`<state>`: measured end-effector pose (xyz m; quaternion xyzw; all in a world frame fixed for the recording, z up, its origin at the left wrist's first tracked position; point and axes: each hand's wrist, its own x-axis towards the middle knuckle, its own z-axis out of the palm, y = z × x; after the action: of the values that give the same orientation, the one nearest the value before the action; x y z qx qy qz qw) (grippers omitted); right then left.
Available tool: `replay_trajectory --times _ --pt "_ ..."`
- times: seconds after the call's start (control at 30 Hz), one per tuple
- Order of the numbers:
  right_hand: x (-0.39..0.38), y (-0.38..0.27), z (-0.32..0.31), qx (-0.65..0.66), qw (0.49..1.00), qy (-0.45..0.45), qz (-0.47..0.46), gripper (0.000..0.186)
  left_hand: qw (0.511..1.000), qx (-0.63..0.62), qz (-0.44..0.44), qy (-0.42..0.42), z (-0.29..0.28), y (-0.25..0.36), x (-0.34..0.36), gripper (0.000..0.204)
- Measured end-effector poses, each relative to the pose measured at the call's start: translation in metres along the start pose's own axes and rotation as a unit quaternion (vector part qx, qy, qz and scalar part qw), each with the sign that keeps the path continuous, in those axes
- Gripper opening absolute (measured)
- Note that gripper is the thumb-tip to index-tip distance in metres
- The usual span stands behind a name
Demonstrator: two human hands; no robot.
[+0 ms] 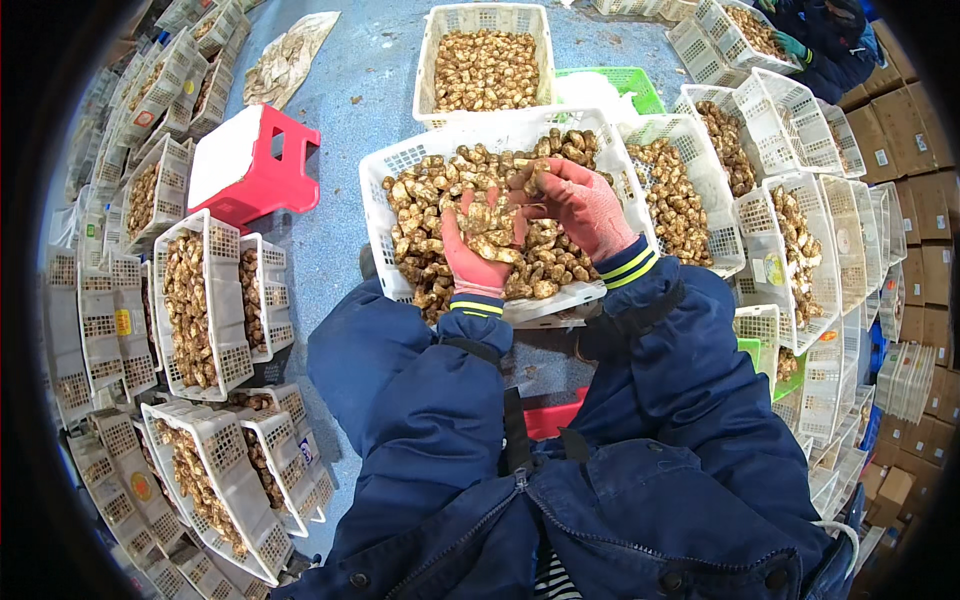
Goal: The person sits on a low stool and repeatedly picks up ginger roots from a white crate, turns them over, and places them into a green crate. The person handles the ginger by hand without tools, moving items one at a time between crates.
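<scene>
A white perforated plastic crate [555, 306] full of brown, cream-patched knobby tubers [420, 195] sits in front of me. My left hand [470, 255], in a pink glove, is turned palm up over the pile, fingers curled around several tubers [492, 230]. Just to its right, my right hand [585, 215], also pink-gloved, pinches a single tuber [537, 172] between thumb and fingers, raised slightly above the heap.
More tuber crates stand behind [484, 70], right [680, 200] and in rows left [195, 310]. A red-and-white stool [270, 160], cloth [285, 55] and green basket [640, 90] are on the blue floor. A co-worker [825, 55] crouches top right, near stacked cartons [905, 130].
</scene>
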<state>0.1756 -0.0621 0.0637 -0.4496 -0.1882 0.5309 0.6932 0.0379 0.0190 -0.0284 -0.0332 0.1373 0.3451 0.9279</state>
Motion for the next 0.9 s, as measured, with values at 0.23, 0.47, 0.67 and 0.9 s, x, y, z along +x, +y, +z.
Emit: replay_trajectory --times 0.23,0.47,0.67,0.9 --pt "0.000 -0.001 0.007 0.008 0.998 0.059 -0.003 0.030 0.999 -0.018 -0.005 0.026 0.000 0.001 0.000 0.050" --pt "-0.018 -0.076 -0.073 -0.278 0.843 0.395 -0.238 0.043 0.997 -0.053 -0.060 -0.012 0.009 0.002 -0.004 0.043" --pt "-0.021 -0.067 -0.087 -0.610 0.686 0.393 -0.051 0.062 0.984 -0.056 -0.158 -0.059 0.015 -0.002 -0.007 0.043" --pt "0.006 0.012 -0.013 -0.293 0.948 -0.050 0.114 0.039 0.980 0.043 -0.171 -0.091 0.015 -0.010 -0.006 0.049"
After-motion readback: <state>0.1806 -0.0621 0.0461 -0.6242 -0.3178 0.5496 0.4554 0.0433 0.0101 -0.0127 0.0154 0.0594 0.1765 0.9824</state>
